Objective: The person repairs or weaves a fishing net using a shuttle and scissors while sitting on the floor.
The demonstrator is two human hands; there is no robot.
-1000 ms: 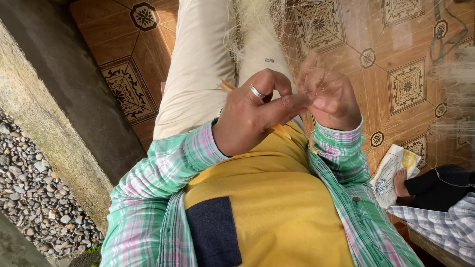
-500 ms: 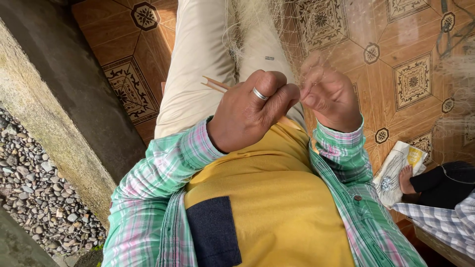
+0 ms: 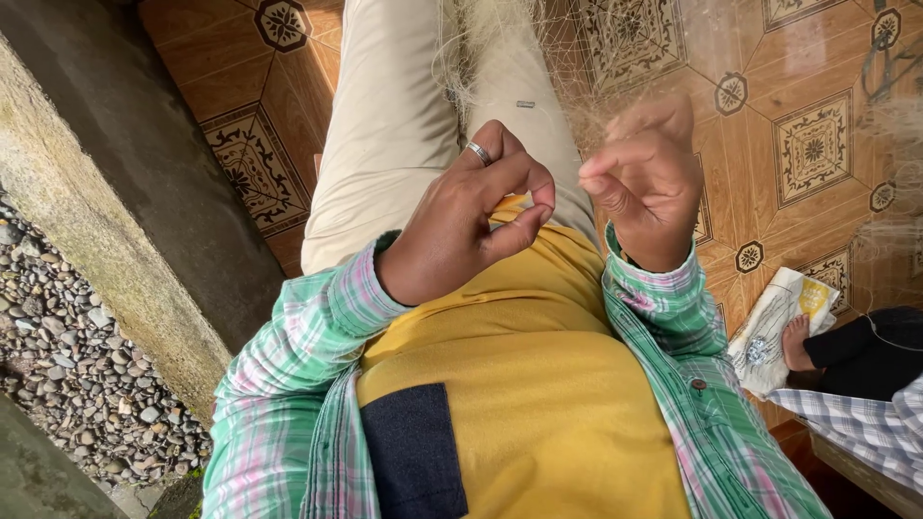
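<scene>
A brown tiled floor (image 3: 798,106) with dark ornamental squares runs under everything here, and a rough concrete step (image 3: 115,221) borders it, with loose gravel (image 3: 67,356) lying beyond the step.

A fine, pale net (image 3: 538,67) hangs over the person's beige trousers (image 3: 385,144) and spreads thinly above the tiles. The left hand (image 3: 471,226), wearing a ring (image 3: 479,153), sits just below the net with thumb and forefinger curled into a closed loop; whether a strand lies in that pinch I cannot tell. The right hand (image 3: 649,183), beside it, has its fingertips drawn together, seemingly on thread too fine to make out.

The mesh looks light and easily tangled. A pull from either hand could snag a loop on the ring, or slip the thread out of the pinch. Since the filaments nearly vanish against the patterned floor, picking the wrong strand seems likely too.

Below the hands lie a yellow shirt (image 3: 538,384) and green plaid sleeves (image 3: 298,356). Well off from the net, past the right hand, another person's foot (image 3: 796,341) rests on a white packet (image 3: 769,322).
</scene>
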